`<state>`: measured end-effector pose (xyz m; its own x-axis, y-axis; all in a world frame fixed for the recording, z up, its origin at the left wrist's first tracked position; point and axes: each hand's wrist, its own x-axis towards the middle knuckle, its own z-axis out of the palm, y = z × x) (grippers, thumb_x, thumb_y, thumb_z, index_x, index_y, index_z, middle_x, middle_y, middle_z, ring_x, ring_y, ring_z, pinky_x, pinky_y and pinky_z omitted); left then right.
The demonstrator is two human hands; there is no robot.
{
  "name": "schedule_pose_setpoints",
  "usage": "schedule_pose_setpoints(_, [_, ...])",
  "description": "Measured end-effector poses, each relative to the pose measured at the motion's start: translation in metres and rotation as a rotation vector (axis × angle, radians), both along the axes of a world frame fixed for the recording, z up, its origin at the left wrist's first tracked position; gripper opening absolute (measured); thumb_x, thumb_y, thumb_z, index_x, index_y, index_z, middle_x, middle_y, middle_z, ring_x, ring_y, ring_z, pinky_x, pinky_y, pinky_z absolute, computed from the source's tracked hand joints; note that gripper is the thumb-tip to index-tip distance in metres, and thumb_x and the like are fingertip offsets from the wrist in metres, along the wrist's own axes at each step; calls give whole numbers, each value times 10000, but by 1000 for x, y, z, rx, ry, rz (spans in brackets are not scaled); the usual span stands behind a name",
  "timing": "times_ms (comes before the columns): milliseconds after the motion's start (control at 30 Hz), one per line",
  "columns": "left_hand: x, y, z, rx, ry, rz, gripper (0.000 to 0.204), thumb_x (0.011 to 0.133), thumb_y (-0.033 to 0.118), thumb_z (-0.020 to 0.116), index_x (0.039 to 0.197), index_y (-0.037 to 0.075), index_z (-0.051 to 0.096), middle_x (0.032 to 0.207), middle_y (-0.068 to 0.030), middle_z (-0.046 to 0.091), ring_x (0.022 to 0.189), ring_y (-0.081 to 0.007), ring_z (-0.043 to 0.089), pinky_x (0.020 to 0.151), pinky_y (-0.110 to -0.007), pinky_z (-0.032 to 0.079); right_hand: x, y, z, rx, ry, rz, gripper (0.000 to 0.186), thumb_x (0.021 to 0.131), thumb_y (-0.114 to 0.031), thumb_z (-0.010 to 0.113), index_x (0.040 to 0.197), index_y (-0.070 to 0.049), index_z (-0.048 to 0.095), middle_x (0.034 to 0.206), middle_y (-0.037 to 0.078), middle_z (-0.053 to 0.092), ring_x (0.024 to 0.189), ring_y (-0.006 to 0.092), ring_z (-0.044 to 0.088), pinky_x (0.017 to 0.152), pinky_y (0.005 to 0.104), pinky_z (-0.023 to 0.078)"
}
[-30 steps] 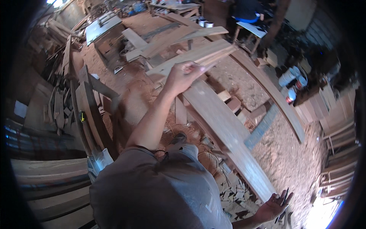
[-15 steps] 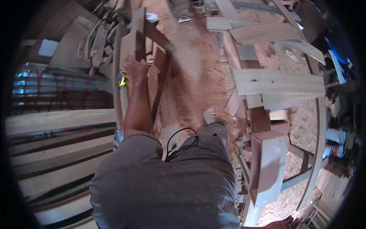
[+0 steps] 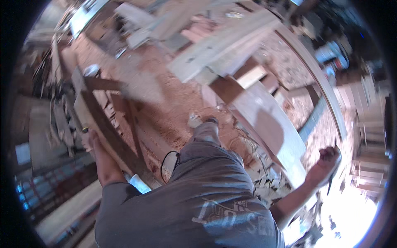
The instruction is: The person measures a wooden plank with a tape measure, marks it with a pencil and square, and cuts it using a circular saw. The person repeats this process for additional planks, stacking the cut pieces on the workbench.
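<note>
My left hand point(image 3: 94, 144) is at the side of a long wooden beam point(image 3: 101, 122), which slants across the left. Motion smears its fingers, so their grip is unclear. Just beyond them shows a small yellow and dark object point(image 3: 85, 129), too blurred to name. Out to the right, my right hand point(image 3: 328, 161) is raised with its fingers curled around a thin dark stick, pencil-like point(image 3: 330, 184). Nearest to that hand is a pale board with a brown side point(image 3: 264, 120), leaning on a wooden frame point(image 3: 326, 91).
Reddish sawdust point(image 3: 173, 111) covers the floor ahead. Wide planks point(image 3: 223, 45) lie across the frame. Scrap wood point(image 3: 62, 120) is heaped at left, with long boards point(image 3: 68, 211) below. Blue and white containers point(image 3: 331, 58) stand at right, near stacked timber point(image 3: 372, 165).
My view has turned to the right, so the planks and beam now slant. My right hand has risen from the lower edge, showing the thin stick. My left hand sits lower along the beam.
</note>
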<state>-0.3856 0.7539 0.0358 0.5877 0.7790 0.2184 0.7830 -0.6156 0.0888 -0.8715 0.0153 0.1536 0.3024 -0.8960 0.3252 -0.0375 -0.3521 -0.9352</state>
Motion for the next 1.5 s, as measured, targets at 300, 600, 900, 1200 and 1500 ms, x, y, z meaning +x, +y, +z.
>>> schedule_pose_setpoints(300, [-92, -359, 71, -955, -391, -1569, 519, 905, 77, 802, 1391, -21, 651, 1312, -114, 680, 1214, -218, 668, 1027, -372, 573, -113, 86, 1, 45, 67, -27, 476, 1175, -397, 503, 1390, 12, 615, 1130, 263, 786, 941, 313, 779, 940, 446, 579])
schedule_pose_setpoints(600, [-478, -588, 108, -1249, 1440, -2315, 592, 791, 315, 961, 1248, 18, 731, 1156, -147, 788, 1070, -231, 752, 983, -371, 584, -227, 145, 12, 285, 359, 241, 1091, 724, -505, 1000, 1557, 37, 551, 1474, 264, 676, 1412, 396, 639, 1185, 474, 489])
schedule_pose_setpoints(900, [-591, -610, 57, -804, 1731, -2450, 433, 954, 264, 844, 1316, 60, 720, 1166, -114, 794, 1011, -214, 771, 925, -366, 602, -337, 181, -54, 561, 457, 39, 927, 782, -419, 978, 1518, 4, 607, 1297, 266, 763, 1239, 400, 744, 1026, 465, 593])
schedule_pose_setpoints(1200, [-571, -666, 49, -622, 1081, -2902, 197, 938, 222, 816, 1083, 89, 831, 1072, -125, 805, 1015, -309, 768, 942, -431, 610, -432, 138, -86, 330, 815, -30, 445, 908, -197, 846, 1332, -110, 741, 1112, 189, 777, 1056, 337, 746, 923, 446, 592])
schedule_pose_setpoints(1500, [-469, -749, 56, 689, 700, -2704, 151, 848, 173, 808, 987, 163, 867, 1043, -118, 812, 1165, -334, 723, 1045, -584, 476, -613, 8, -118, 27, 974, -294, 321, 908, -14, 713, 1206, -130, 728, 1145, 177, 712, 1110, 436, 709, 918, 507, 562])
